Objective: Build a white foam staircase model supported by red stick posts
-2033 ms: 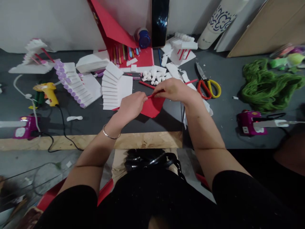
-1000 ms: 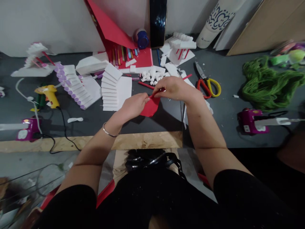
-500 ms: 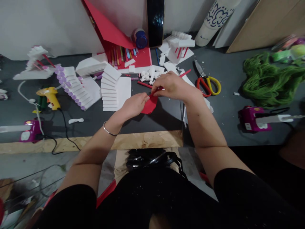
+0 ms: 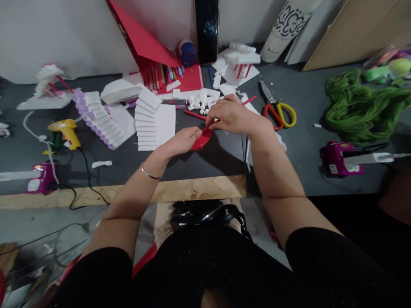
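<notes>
A piece of red paper (image 4: 201,142) is pinched between my two hands above the dark tabletop. My left hand (image 4: 184,140) is closed on its left edge, thumb and fingers together. My right hand (image 4: 226,114) grips its upper right edge, which looks rolled or folded; the fingers partly hide it. Just behind them lies a thin red paper stick (image 4: 194,114). Another red strip (image 4: 249,100) shows beyond my right hand. Small white lumps (image 4: 201,102) are heaped behind my fingers. To the left stands a white fanned staircase model (image 4: 147,122).
Scissors (image 4: 278,107) with red and yellow handles lie right of my right hand. A yellow glue gun (image 4: 68,130) with a cord rests at the left. Green yarn (image 4: 362,107) is piled at the right. A phone (image 4: 207,32) and a white bottle (image 4: 285,30) stand behind.
The red paper has tilted and folded up, so less of its flat face shows. Both hands keep hold of it and have shifted only slightly.
</notes>
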The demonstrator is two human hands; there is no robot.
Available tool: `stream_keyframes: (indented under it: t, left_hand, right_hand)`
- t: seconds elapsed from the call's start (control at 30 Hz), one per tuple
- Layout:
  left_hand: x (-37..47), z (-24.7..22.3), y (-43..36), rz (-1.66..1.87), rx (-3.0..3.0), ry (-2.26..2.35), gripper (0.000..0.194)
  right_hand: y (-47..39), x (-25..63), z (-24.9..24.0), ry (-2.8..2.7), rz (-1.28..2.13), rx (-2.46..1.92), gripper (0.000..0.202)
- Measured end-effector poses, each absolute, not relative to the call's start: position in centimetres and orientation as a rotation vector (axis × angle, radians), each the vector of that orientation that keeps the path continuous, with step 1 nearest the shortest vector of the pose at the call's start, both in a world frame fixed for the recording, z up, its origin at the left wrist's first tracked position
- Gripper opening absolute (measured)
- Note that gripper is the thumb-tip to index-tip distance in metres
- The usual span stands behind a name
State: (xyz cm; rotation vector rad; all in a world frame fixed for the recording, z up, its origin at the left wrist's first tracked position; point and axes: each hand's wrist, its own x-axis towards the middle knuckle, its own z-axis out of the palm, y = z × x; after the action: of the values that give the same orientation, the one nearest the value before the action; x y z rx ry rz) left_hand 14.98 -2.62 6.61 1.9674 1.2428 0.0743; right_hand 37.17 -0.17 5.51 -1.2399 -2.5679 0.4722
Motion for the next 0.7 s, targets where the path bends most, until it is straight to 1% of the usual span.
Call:
stream_keyframes:
  t: [0.2, 0.33, 0.5, 0.7]
  left_hand:
    - [15.5, 5.9, -2.5, 0.108, 2.120, 1.360, 0.029]
    - [15.8, 5.4, -2.4, 0.169, 2.025, 1.247, 0.034]
    - [15.4, 5.4, -2.0, 0.248, 1.960, 1.173, 0.037]
    - [15.7, 5.0, -2.1, 0.148, 2.138, 1.268, 0.034]
  right_hand:
    - [0.4, 38.0, 4.9, -2.537, 0.468, -1.300, 0.025]
    - [0.5, 38.1, 5.0, -2.499, 0.427, -1.284, 0.020]
    - [0.2, 38.0, 5.4, -2.455, 0.434, -1.280, 0.019]
    - [0.6, 38.5, 4.7, -2.480, 0.500, -1.383, 0.029]
